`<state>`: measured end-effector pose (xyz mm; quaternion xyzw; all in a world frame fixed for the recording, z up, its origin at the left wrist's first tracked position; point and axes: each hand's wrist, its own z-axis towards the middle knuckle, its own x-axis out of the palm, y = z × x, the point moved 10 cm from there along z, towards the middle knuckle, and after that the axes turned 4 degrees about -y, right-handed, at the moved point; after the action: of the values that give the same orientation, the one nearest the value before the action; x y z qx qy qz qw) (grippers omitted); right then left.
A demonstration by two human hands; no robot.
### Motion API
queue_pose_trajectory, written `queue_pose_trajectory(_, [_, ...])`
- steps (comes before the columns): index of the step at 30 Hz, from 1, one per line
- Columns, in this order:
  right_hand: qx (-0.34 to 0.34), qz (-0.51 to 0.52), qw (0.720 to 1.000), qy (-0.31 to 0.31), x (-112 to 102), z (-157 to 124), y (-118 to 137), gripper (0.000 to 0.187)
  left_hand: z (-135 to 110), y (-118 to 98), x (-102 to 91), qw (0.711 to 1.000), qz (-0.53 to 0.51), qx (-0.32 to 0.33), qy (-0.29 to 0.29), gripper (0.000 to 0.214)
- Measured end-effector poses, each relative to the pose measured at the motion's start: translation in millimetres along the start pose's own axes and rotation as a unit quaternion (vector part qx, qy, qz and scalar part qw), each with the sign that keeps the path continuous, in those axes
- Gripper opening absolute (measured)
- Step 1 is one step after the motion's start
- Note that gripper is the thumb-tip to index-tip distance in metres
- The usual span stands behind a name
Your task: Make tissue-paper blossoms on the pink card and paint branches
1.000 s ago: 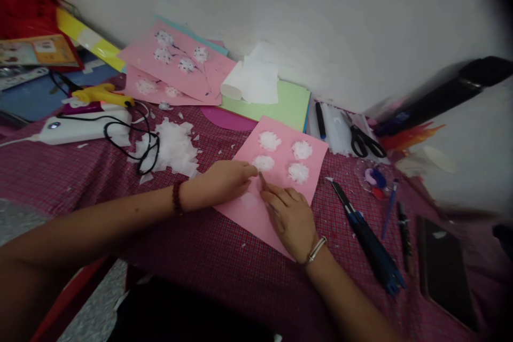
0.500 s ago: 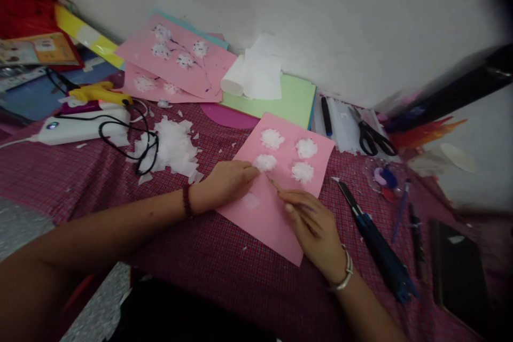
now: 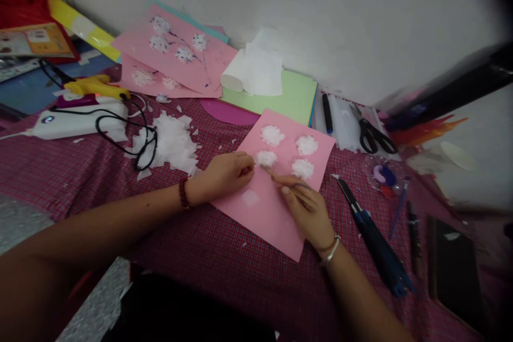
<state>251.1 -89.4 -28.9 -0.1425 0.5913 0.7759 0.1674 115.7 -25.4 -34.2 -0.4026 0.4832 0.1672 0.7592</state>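
A pink sheet (image 3: pixel 276 224) lies on the cloth, bearing several tufts of white paper, among them a lower left tuft (image 3: pixel 265 158). My left hand (image 3: pixel 228 173) rests on the sheet's left side with fingers curled, right beside that tuft; whatever the fingers may hold is hidden. My right hand (image 3: pixel 306 206) grips a thin stick (image 3: pixel 272 175) like a pencil, its tip at the lower edge of the same tuft. A small white paper square (image 3: pixel 250 197) lies flat below my left hand.
Left stand a heap of white paper pieces (image 3: pixel 174 141), a black cable, a power strip (image 3: pixel 76 122) and a yellow glue gun (image 3: pixel 96 87). Behind are finished pink sheets (image 3: pixel 176 64) and a tissue roll (image 3: pixel 236 72). Right lie a bare-bladed cutter (image 3: pixel 372 240) and scissors (image 3: pixel 371 133).
My left hand has drawn slightly left and up from the tuft, its fingers more curled. My right hand has moved up and left, bringing the stick's tip to the tuft.
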Motion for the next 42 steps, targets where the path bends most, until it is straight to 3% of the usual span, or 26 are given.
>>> queue_pose_trajectory(4, [0.025, 0.009, 0.999, -0.018, 0, 5, -4, 0.02, -3, -11, 4.4, 0.998, 0.034, 0.038, 0.023, 0.019])
queue_pose_trajectory(8, [0.036, 0.028, 0.998, -0.031, -2, 4, -5, 0.019, 0, -7, 5.8, 0.998, 0.058, 0.016, 0.029, 0.02])
queue_pose_trajectory(14, [0.075, 0.076, 0.99, -0.093, -21, -3, -13, 0.019, 2, 3, 7.0, 1.0, 0.026, -0.009, 0.011, 0.025])
queue_pose_trajectory(25, [0.031, 0.015, 0.995, -0.099, -18, 5, -9, 0.025, 1, -2, 7.6, 0.999, 0.022, 0.032, 0.012, 0.023])
queue_pose_trajectory(32, [0.057, 0.038, 0.993, -0.098, -17, 6, -12, 0.023, 2, 0, 6.5, 0.999, -0.031, 0.014, 0.003, 0.021])
queue_pose_trajectory(34, [0.056, 0.046, 0.991, -0.112, -23, 1, -12, 0.022, 4, 11, -1.2, 0.993, -0.116, -0.037, -0.006, 0.019])
queue_pose_trajectory(37, [0.027, 0.015, 0.993, -0.118, -34, -6, -3, 0.022, 4, 35, -24.3, 0.951, -0.274, -0.142, -0.031, 0.015])
queue_pose_trajectory(39, [-0.001, -0.041, 0.994, -0.098, -36, -11, 7, 0.021, 2, 49, -50.5, 0.923, -0.335, -0.178, -0.063, 0.009])
queue_pose_trajectory(42, [-0.066, -0.183, 0.981, -0.024, -28, -20, 24, 0.023, -8, 64, -100.4, 0.916, -0.335, -0.184, -0.12, 0.007])
